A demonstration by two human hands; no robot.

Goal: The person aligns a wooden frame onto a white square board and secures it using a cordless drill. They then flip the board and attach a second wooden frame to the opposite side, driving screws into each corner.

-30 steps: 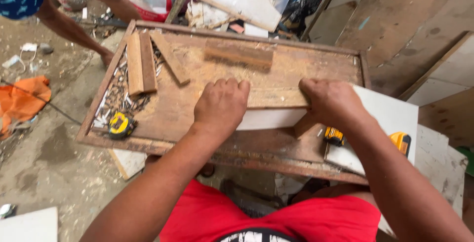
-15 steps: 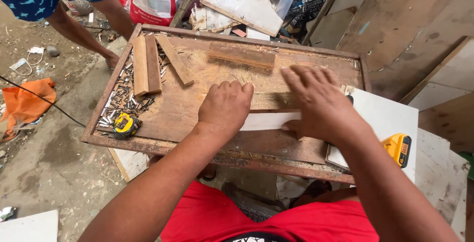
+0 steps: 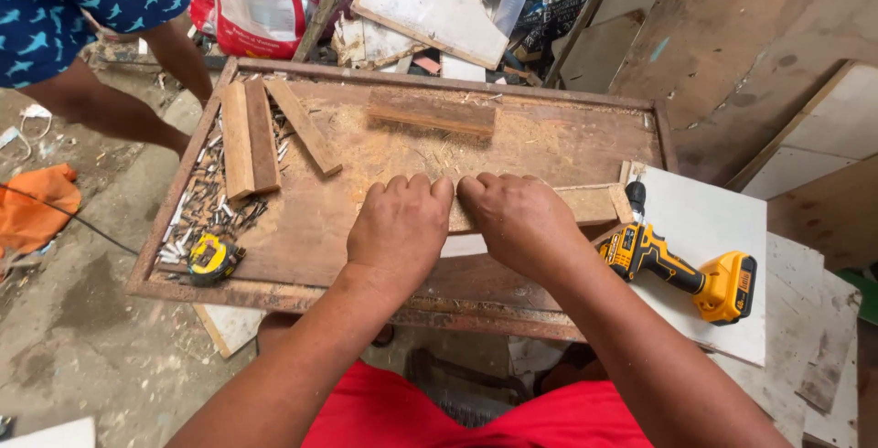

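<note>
My left hand (image 3: 398, 229) and my right hand (image 3: 517, 219) lie side by side, knuckles up, on a long wooden strip (image 3: 585, 203) in the middle of a rusty-framed wooden work tray (image 3: 302, 297). The fingers of both curl over the strip's far edge and press it down. A white board (image 3: 462, 245) shows just under my wrists. The strip's right end sticks out past my right hand toward the tray's right side.
A yellow and black cordless drill (image 3: 677, 270) lies on a white panel (image 3: 709, 219) to the right. On the tray are two wooden slats (image 3: 249, 137), a slanted stick (image 3: 304, 126), a dark block (image 3: 430, 112), loose nails (image 3: 206, 206) and a yellow tape measure (image 3: 212, 259). Another person's arm (image 3: 101, 105) is at the far left.
My right hand has slid left along the strip until it rests against my left hand. The drill it partly hid now shows fully.
</note>
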